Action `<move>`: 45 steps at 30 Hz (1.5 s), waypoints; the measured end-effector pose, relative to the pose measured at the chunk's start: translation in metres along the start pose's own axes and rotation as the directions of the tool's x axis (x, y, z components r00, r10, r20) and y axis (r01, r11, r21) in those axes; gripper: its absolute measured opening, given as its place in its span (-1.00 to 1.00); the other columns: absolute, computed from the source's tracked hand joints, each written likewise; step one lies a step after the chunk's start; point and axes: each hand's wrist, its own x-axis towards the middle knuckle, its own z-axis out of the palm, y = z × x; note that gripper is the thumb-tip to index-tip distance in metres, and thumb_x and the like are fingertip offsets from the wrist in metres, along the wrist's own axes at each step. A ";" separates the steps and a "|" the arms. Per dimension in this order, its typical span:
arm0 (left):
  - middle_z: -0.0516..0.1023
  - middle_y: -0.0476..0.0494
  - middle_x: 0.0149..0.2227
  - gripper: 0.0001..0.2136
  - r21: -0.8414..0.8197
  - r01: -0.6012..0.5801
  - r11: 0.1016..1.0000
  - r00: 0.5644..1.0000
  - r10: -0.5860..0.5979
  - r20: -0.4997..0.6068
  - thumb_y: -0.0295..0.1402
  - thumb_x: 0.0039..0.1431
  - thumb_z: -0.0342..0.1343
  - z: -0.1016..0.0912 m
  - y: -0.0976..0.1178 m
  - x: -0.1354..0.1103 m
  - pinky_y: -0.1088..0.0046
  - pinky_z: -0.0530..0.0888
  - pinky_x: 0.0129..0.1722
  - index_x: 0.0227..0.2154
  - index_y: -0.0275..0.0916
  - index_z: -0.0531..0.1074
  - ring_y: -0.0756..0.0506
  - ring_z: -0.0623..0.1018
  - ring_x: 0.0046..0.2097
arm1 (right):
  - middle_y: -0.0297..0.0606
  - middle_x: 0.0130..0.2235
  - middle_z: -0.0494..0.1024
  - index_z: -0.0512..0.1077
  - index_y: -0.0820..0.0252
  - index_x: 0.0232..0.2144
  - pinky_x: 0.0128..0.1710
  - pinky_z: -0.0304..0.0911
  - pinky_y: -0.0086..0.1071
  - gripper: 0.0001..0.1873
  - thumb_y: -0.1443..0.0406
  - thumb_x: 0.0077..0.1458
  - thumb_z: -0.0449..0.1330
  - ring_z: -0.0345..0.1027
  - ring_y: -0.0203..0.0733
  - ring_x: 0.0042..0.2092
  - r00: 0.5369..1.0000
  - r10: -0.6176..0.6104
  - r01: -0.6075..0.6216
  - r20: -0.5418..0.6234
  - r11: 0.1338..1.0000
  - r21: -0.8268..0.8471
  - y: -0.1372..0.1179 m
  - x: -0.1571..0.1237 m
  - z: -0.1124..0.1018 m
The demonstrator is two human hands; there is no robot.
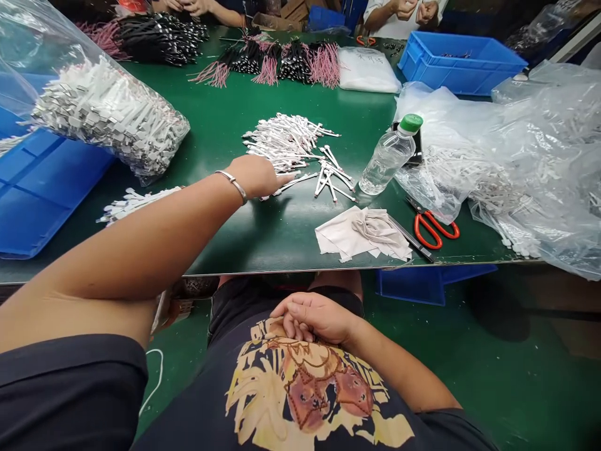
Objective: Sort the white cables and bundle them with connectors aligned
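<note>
My left hand [256, 176] reaches over the near edge of a heap of short white cable pieces [286, 138] on the green table. Its index finger stretches out to the right, beside some white pieces; the other fingers are mostly hidden beneath the hand. I see nothing held in it. A smaller loose cluster of white cable pieces [332, 175] lies just right of the fingertip. Below the table edge, my right hand [323, 316] rests against my shirt, fingers loosely curled with gaps between them, holding nothing visible.
A water bottle [387, 156], a cloth [361, 235], tweezers [410, 238] and orange-handled scissors [434, 227] lie to the right, beside plastic bags [530, 150]. A filled bag [113, 119] leans over a blue bin [51, 188] at left. Pink-black wire bundles [295, 59] and co-workers' hands [413, 9] are behind.
</note>
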 end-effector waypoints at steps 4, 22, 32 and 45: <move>0.53 -0.38 -0.26 -0.48 0.008 0.028 1.000 1.000 -0.028 0.013 0.04 0.05 -0.05 -0.004 0.010 0.014 0.27 0.39 -0.21 -0.31 -0.37 0.54 -0.34 0.50 -0.12 | -0.41 -0.53 0.41 0.41 0.30 -0.21 -0.66 -0.04 -0.57 -0.54 0.00 0.08 0.15 0.12 -0.52 -0.64 1.000 -0.016 0.016 -0.020 1.000 0.010 0.002 -0.004 -0.002; 0.50 -0.43 -0.08 -0.51 0.008 -0.086 0.996 0.992 0.086 -0.093 -0.32 -0.10 0.12 0.010 -0.020 0.022 0.34 0.38 -0.19 -0.04 -0.39 0.39 -0.28 0.48 -0.08 | -0.40 -0.52 0.41 0.41 0.29 -0.22 -0.66 -0.01 -0.58 -0.56 0.01 0.07 0.16 0.14 -0.51 -0.63 1.000 0.006 -0.006 -0.024 1.000 0.007 0.003 -0.005 0.000; 0.56 -0.30 -0.15 -0.61 -0.094 -0.052 0.994 0.995 0.060 0.085 -0.23 0.00 -0.03 -0.001 -0.033 0.029 0.46 0.34 -0.36 -0.13 -0.32 0.42 -0.17 0.52 -0.20 | -0.39 -0.52 0.41 0.42 0.31 -0.22 -0.66 0.00 -0.58 -0.58 0.04 0.10 0.16 0.14 -0.51 -0.63 0.999 -0.014 0.014 -0.041 1.000 -0.007 0.004 -0.007 0.003; 0.36 -0.08 -0.64 -0.79 -0.553 -0.122 0.824 0.947 0.263 0.183 -0.20 -0.07 0.06 0.001 -0.033 -0.009 0.44 0.24 -0.55 -0.64 -0.21 0.28 -0.04 0.31 -0.59 | -0.32 -0.44 0.47 0.33 0.23 -0.10 -0.68 0.12 -0.62 -0.66 0.11 0.19 0.07 0.31 -0.43 -0.56 0.960 -0.123 0.144 -0.251 0.987 0.067 -0.070 0.019 0.017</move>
